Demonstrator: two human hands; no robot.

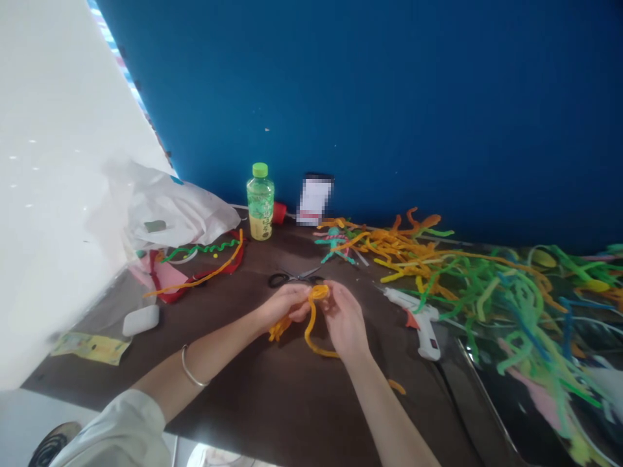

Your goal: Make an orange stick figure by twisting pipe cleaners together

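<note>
My left hand [285,306] and my right hand [344,319] meet above the dark brown tabletop [272,395], both pinching a looped orange pipe cleaner [311,331]. A bunched orange end of it hangs below my left hand. Just beyond my hands lie black-handled scissors [292,279], not touching them. A white hot glue gun [418,322] rests to the right of my right hand. A small green and pink pipe-cleaner figure [333,244] lies farther back, beside a heap of orange pipe cleaners [399,250].
Tangled green and blue pipe cleaners [511,305] spread across a glossy dark sheet at right. At the back stand a green-capped bottle [260,201] and a white plastic bag [175,207]. Red felt [165,275], a small white case [141,320] and a yellow paper [90,348] lie left. A blue wall [341,84] bounds the table.
</note>
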